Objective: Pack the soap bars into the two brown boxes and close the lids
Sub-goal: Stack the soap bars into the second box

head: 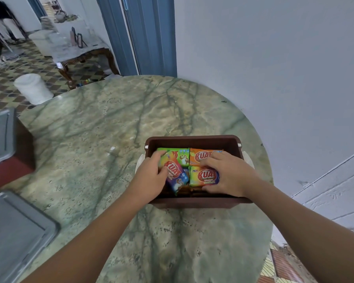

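An open brown box (192, 140) stands on the right part of the round marble table (102, 139). Inside lie several wrapped soap bars: a green bar (181, 156) at the back left, an orange bar (200, 156) at the back right, a yellow-green bar (202, 176) at the front right and a tilted purple bar (177, 176) at the front left. My left hand (151, 176) grips the purple bar. My right hand (231, 174) grips the yellow-green bar, fingers over its top and thumb under its near edge. A second brown box (18, 158) sits at the left edge.
A grey lid (0, 135) rests on the second box at the far left. Another grey lid (14, 233) lies on the table at the near left. A white wall is close behind the table. On the floor beyond stands a white bucket (33, 88).
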